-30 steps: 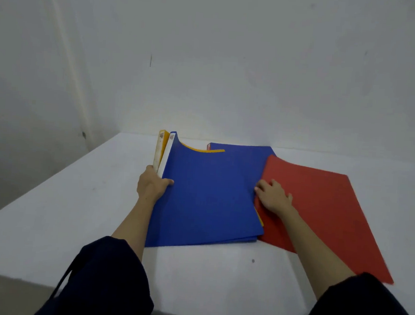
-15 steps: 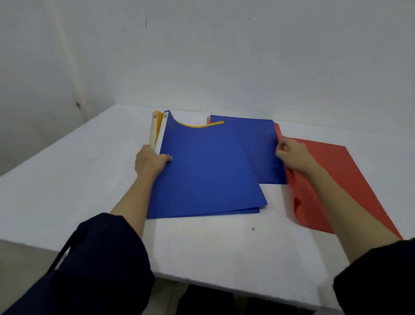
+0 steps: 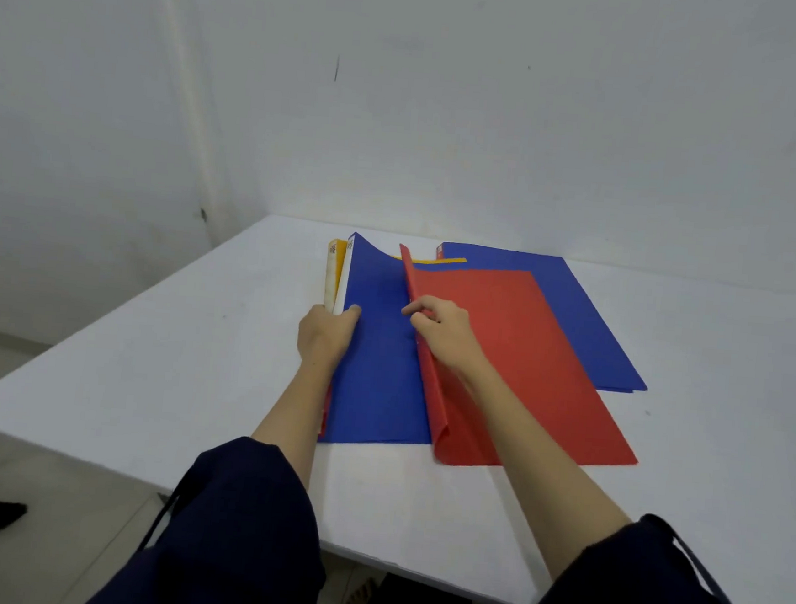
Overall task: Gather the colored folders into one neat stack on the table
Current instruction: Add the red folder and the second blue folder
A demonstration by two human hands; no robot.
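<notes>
My left hand (image 3: 324,331) grips the left spine edge of a stack topped by a blue folder (image 3: 377,362), with a yellow folder (image 3: 335,261) and white spines showing at its far left corner. My right hand (image 3: 441,334) pinches the raised left edge of a red folder (image 3: 525,359), which lies across the right part of the blue stack. A second blue folder (image 3: 589,326) lies flat behind and to the right, partly covered by the red one.
The white table (image 3: 168,355) stands in a corner of pale walls. Its left edge runs diagonally and its near edge is close to my body. A dark object (image 3: 1,513) lies on the floor at the left.
My right hand has pulled the red folder leftward from the right side onto the blue stack. My left hand stays on the stack's spine edge.
</notes>
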